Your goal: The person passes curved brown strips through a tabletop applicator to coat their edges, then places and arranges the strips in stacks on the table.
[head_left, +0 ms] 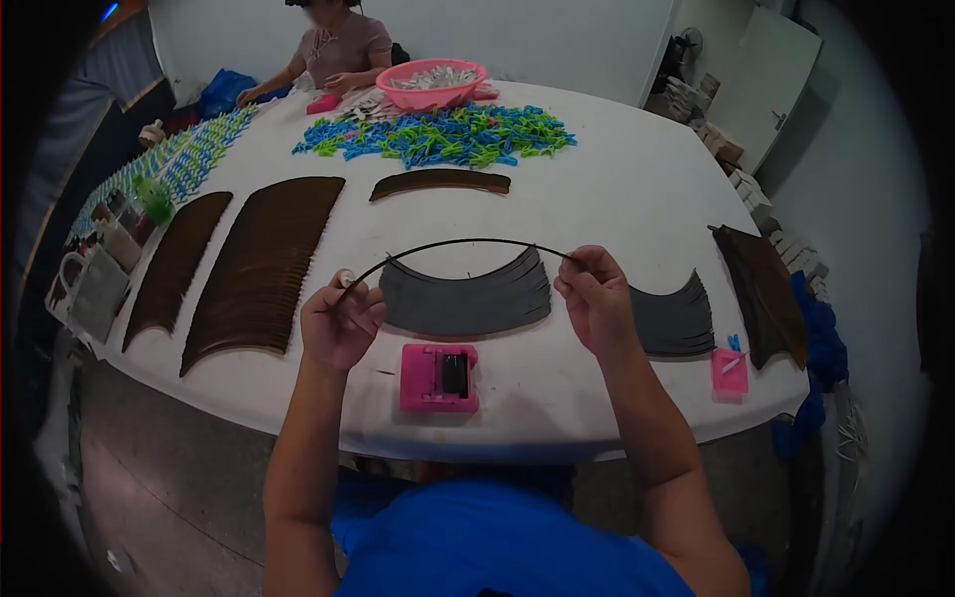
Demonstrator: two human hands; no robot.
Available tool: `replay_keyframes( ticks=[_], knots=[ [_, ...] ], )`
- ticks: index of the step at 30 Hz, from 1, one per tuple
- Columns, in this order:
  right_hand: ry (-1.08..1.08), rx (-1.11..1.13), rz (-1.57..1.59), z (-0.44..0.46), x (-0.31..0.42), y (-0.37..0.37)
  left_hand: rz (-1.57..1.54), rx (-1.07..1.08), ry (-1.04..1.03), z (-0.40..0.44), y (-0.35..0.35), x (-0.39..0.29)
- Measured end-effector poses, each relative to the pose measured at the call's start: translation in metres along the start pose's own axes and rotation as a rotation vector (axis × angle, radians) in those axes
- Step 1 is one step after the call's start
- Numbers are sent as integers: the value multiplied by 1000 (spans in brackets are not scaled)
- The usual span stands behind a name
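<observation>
A thin dark strip [468, 240] bows upward between my hands, held above the table. My left hand [343, 320] pinches one end, with something white wrapped on a fingertip. The other end is pinched in my right hand [600, 306]. Behind the strip lies a fanned stack of grey strips [468, 298], its upper edge curved. A second grey stack [671, 316] is partly covered by my right hand and forearm. Closer to me stands a pink device with a black roller [423, 383].
Brown strip stacks [264, 269] lie left, one short bundle [438, 182] behind, another [761, 294] right. A small pink tray [731, 381] sits near the right edge. Blue and green clips [438, 139] are heaped before a pink basin [393, 97]. Another person [348, 50] works across the table.
</observation>
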State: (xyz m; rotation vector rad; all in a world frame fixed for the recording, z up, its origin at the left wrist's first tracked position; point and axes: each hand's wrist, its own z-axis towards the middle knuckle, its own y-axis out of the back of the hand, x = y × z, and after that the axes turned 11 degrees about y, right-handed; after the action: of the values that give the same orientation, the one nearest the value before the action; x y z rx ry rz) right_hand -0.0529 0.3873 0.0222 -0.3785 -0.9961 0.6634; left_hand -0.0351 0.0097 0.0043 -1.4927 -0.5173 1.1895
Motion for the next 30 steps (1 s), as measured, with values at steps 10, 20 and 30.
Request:
replay_keyframes(
  ticks=[10,20,30],
  knots=[
    [-46,-87,-349,64,-32,2,-224,-493,-295,97,37,-13],
    [-205,-16,-681,137,-99,28,38,-687,-51,213,88,-21],
    [-341,80,-910,173,-151,96,834,-798,296,222,72,-16]
  ],
)
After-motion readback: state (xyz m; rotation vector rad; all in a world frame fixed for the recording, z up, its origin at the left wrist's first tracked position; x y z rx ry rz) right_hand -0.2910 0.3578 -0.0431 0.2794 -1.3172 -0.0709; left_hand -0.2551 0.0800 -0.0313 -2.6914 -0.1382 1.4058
